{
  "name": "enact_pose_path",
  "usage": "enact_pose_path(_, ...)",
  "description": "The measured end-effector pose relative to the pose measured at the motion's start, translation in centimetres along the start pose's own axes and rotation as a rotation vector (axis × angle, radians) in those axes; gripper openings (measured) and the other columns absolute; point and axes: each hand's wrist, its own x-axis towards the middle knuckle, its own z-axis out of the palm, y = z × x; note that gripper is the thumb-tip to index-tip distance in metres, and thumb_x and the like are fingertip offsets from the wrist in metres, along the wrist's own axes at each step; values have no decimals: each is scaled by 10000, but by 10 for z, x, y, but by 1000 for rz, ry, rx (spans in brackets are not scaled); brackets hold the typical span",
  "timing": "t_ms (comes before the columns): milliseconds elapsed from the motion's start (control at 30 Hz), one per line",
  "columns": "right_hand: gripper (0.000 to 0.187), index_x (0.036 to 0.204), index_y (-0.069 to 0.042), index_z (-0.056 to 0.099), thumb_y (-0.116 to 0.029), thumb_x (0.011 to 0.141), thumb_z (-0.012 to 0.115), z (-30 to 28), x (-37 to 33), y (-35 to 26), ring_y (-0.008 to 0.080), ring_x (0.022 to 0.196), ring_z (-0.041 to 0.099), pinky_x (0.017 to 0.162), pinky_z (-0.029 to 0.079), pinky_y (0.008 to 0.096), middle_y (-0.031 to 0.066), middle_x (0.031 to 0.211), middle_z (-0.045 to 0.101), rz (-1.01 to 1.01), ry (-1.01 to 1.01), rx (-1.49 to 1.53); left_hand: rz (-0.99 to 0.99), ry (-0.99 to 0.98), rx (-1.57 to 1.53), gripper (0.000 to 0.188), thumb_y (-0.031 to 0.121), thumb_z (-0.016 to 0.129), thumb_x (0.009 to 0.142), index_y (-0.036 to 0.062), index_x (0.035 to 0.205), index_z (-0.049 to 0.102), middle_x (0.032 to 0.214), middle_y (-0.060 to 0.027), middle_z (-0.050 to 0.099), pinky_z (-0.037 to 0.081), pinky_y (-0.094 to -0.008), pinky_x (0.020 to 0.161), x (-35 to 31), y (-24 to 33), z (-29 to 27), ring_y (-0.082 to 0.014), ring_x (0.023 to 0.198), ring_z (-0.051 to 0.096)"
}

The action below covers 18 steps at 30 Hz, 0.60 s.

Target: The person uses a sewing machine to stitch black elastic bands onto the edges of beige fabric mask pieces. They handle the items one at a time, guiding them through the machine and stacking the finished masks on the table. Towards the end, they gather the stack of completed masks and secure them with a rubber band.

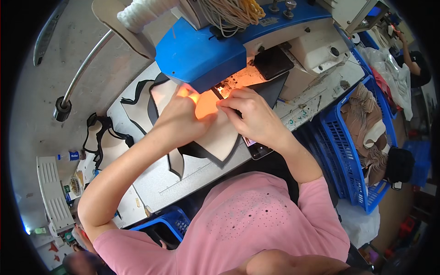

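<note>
A cream fabric piece with black backing or edging (219, 141) lies on the bed of a blue and white sewing machine (199, 55), under its lit head. My left hand (183, 118) rests flat on this piece, its fingers reaching toward the orange-lit needle area and its thumb stretched to the right. On the piece's right side, my right hand (252, 110) pinches the dark edge between thumb and fingertips close to the lamp. The needle itself is hidden by the machine head. More cream pieces with black edging (137, 110) lie left of my left hand.
A phone (258, 149) lies at the table's front edge, beneath my right wrist. Loose black-edged pieces (107, 140) sit further left. A blue basket (341, 137) of brown fabric pieces stands at the right; another blue basket (176, 221) is below the table. A thread cone (142, 13) is above.
</note>
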Motion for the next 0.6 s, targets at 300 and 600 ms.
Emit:
enact_pose_path(300, 130, 847, 5, 635, -35, 750, 558, 11, 6, 7, 294, 769, 537, 720, 433, 383, 129, 730, 542, -93, 69, -78, 124, 60, -219, 292, 222, 683, 712, 7, 899, 622, 861, -138, 641, 475, -346, 696, 26, -27, -18, -271, 801, 611)
enact_pose_path(600, 201, 936, -9, 637, -36, 760, 545, 14, 6, -1, 284, 820, 523, 746, 426, 378, 128, 798, 542, -112, 48, -243, 214, 139, -6, 384, 262, 550, 784, 50, 1104, 555, 1173, -204, 528, 430, -374, 853, 52, -101, -23, -350, 1050, 521)
